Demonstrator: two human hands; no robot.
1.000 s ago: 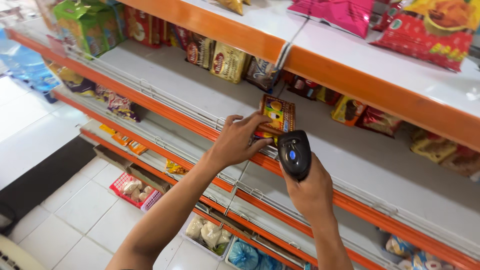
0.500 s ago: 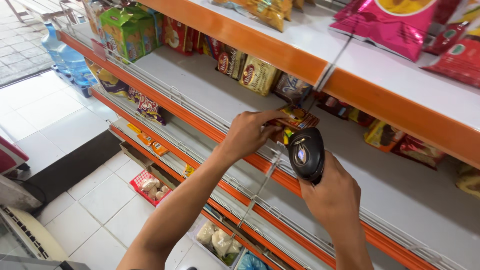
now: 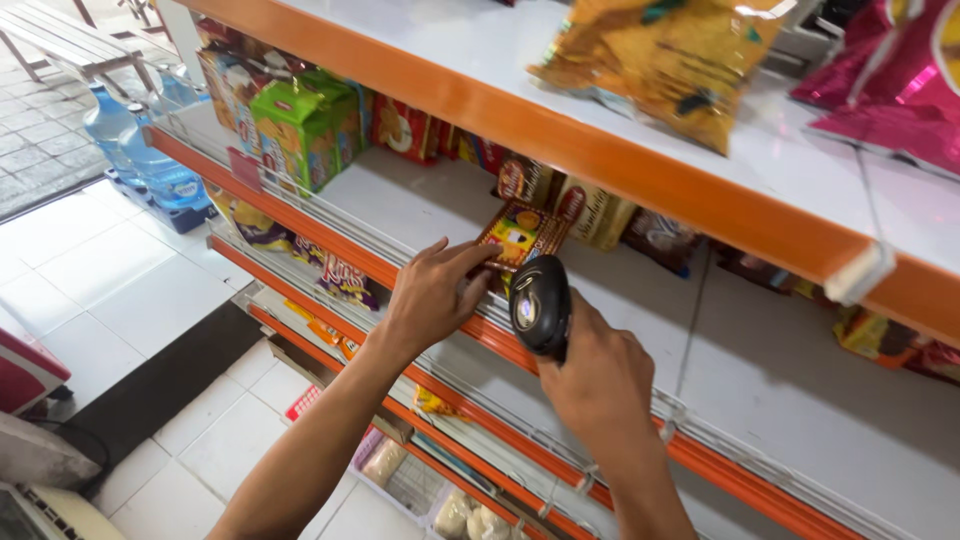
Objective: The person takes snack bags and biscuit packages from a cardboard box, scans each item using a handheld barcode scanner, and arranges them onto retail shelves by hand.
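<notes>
Packet flat, orange-red, yellow panel, left hand grip

The left hand holds a red snack packet while the right hand aims a black scanner.

view swung left, green boxes nearer | scanner now just beside red-orange packet
</notes>
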